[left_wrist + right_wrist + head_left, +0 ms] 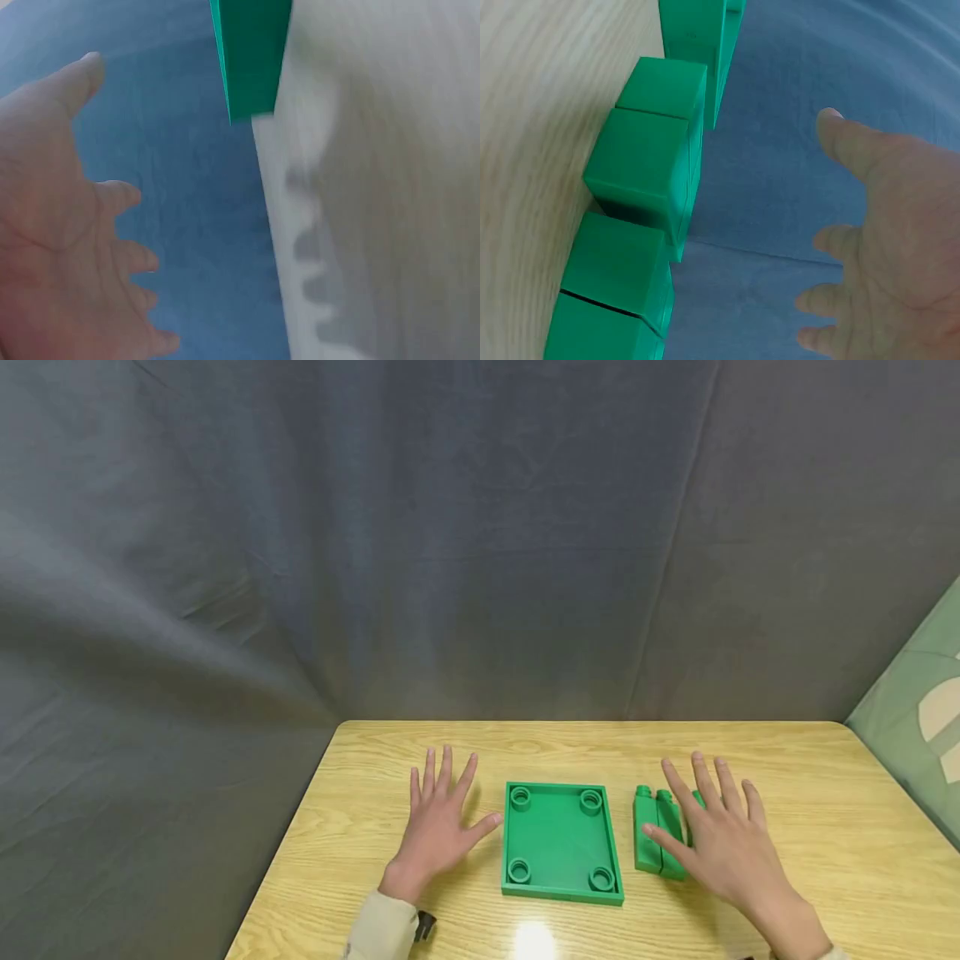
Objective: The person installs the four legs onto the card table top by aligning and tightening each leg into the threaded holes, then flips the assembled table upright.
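Observation:
A square green tray (561, 839) with a raised rim and a round socket in each corner lies on the table. To its left my left hand (437, 835) is spread with straight fingers, its thumb tip close to the tray's edge. Right of the tray are several green blocks (648, 847) with round pegs at their far ends, partly hidden under my right hand (723, 847). That hand hovers above them, fingers spread, holding nothing. The right wrist view shows the blocks (637, 154) in two pairs, apart from the palm. In the left wrist view the tray's corner (255, 67) appears beyond the thumb.
The light wooden table (847, 810) has rounded far corners. A grey cloth curtain (487, 543) hangs behind it and down the left side. At the far right is a green patterned fabric (911, 702). A small black object (425, 926) shows beside the left sleeve.

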`<state>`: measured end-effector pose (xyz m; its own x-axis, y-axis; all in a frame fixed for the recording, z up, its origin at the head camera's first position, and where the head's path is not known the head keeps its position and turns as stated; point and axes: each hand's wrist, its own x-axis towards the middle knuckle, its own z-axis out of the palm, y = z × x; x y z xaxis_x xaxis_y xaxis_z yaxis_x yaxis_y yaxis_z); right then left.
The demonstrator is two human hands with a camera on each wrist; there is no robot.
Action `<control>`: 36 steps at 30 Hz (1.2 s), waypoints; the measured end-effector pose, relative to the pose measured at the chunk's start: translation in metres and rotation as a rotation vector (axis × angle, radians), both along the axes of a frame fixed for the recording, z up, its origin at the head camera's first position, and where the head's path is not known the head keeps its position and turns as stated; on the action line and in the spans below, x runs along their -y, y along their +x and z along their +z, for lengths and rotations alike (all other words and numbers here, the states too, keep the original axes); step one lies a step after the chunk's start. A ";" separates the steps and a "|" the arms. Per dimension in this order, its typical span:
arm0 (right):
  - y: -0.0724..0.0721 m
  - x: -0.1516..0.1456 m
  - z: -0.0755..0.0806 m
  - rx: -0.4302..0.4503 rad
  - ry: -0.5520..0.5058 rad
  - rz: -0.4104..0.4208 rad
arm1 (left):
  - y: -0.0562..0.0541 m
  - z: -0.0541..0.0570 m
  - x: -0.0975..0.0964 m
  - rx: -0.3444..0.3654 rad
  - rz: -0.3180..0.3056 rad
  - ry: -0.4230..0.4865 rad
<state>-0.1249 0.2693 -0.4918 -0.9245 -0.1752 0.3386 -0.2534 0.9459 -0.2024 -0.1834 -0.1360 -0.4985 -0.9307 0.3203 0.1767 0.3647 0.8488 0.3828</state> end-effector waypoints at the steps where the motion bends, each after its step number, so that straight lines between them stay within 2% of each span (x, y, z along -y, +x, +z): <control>1: 0.001 0.000 0.000 -0.001 -0.001 0.004 | 0.003 -0.001 -0.002 0.006 -0.015 0.019; 5: 0.006 0.003 -0.002 -0.012 -0.015 0.014 | 0.013 -0.006 -0.009 0.053 -0.060 0.084; 9: 0.010 0.007 -0.004 -0.033 -0.043 0.018 | 0.022 -0.009 -0.015 0.072 -0.062 0.152; 18: 0.016 0.017 -0.019 -0.072 -0.143 0.049 | 0.032 -0.018 -0.026 0.116 -0.096 0.276; 25: 0.013 0.016 -0.030 -0.142 -0.203 0.092 | 0.035 -0.028 -0.034 0.120 -0.124 0.370; 31: 0.012 0.016 -0.041 -0.166 -0.236 0.146 | 0.035 -0.035 -0.036 0.161 -0.118 0.472; 36: 0.013 0.015 -0.052 -0.192 -0.232 0.186 | 0.034 -0.045 -0.036 0.176 -0.114 0.510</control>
